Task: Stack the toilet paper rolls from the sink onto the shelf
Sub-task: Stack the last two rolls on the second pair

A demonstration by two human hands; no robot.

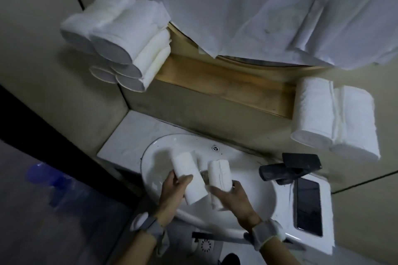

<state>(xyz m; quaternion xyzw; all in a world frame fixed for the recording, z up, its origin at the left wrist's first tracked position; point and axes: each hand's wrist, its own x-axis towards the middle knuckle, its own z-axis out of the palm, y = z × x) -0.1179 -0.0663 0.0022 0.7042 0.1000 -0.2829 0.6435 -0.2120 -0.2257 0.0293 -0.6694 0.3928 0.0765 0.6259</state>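
Observation:
Over the white sink (159, 148), my left hand (173, 193) grips one white toilet paper roll (189, 176) and my right hand (232, 198) grips a second roll (219, 175). Both rolls stand roughly upright, side by side, just above the basin. Above, the wooden shelf (226, 86) carries a stack of several rolls (120, 43) at its left end and two rolls (333, 120) at its right end. The shelf's middle stretch is bare wood.
A dark faucet (288, 168) juts over the sink's right side. A black phone (309, 204) lies on the counter to the right. White paper sheets (269, 6) cover the round mirror above the shelf. A floor drain (205, 245) shows below.

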